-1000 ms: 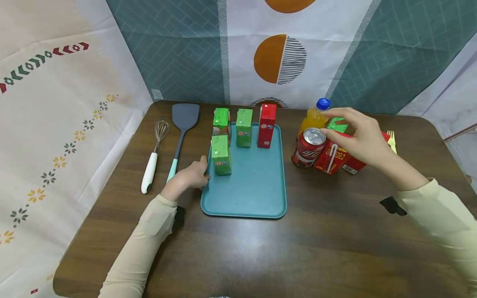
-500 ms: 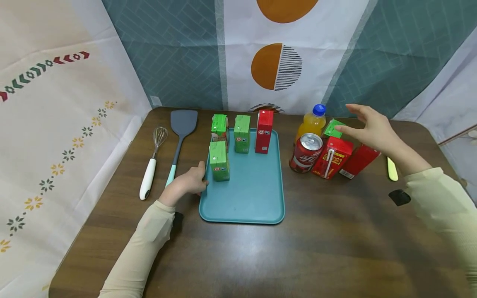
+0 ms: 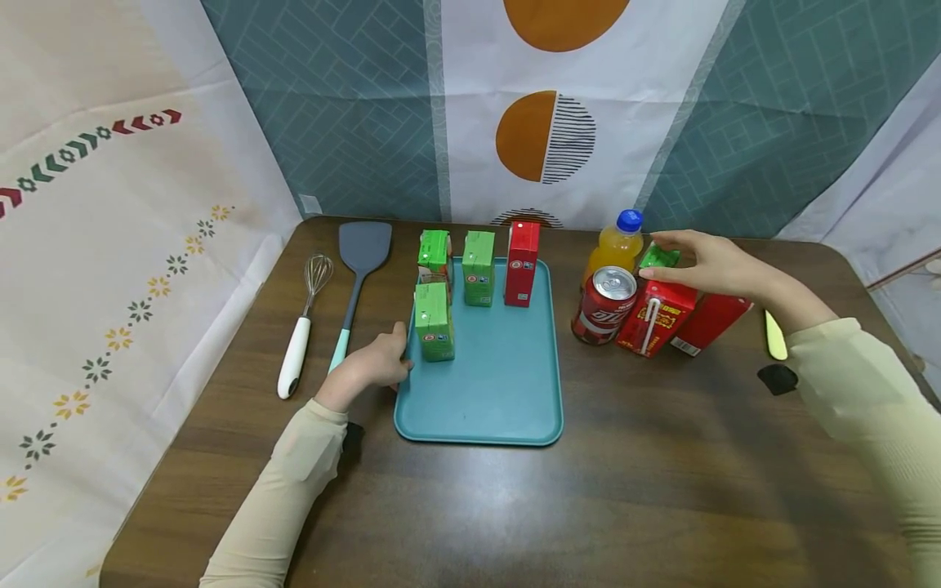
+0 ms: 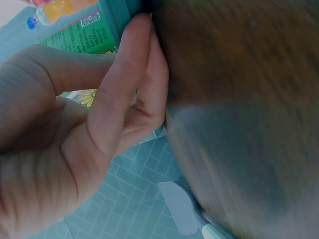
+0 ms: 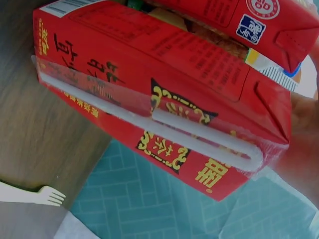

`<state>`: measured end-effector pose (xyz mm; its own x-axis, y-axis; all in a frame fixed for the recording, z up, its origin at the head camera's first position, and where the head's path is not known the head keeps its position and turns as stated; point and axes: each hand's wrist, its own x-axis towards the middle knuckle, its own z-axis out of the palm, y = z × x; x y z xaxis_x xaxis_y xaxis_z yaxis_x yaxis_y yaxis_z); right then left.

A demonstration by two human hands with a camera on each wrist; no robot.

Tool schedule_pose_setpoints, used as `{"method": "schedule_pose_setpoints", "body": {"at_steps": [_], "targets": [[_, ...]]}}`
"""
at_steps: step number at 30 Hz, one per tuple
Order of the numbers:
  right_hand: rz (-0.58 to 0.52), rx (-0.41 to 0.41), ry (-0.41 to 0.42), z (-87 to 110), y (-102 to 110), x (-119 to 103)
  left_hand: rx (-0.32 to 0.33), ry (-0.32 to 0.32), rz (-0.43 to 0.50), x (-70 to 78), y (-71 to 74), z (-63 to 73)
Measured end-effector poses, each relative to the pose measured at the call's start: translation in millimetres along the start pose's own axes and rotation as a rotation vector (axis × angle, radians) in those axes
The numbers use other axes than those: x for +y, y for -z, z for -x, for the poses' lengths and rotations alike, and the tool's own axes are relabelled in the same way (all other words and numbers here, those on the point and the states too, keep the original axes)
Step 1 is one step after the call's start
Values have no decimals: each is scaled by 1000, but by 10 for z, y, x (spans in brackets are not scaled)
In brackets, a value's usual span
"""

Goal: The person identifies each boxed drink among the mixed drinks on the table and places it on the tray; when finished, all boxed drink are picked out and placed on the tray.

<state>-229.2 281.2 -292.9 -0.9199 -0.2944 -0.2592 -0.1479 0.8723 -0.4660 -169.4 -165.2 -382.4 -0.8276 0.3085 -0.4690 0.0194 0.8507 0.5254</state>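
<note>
From the head, looks forward and down over the table; from close up, shares the tray (left wrist) and red carton (right wrist).

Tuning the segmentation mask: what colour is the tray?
The tray is plain teal; the head view shows it best.

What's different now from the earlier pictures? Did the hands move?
Yes! The right hand moved away from the can to the right, then came back left and lower. Now its thumb and fingers are around the top of the green box behind the red ones; I can't tell if it's gripping yet. The left hand stayed at the left edge of the tray, and the tray's boxes stayed put.
</note>
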Motion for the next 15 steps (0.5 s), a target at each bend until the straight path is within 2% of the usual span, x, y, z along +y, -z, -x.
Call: {"method": "schedule_pose_setpoints", "body": {"at_steps": [9, 15], "targets": [[35, 31, -4, -100, 11, -22, -1, -1, 6, -18, -3, -6], [76, -3, -70, -159, 3, 62, 4, 6, -1, 0, -7, 0]]}}
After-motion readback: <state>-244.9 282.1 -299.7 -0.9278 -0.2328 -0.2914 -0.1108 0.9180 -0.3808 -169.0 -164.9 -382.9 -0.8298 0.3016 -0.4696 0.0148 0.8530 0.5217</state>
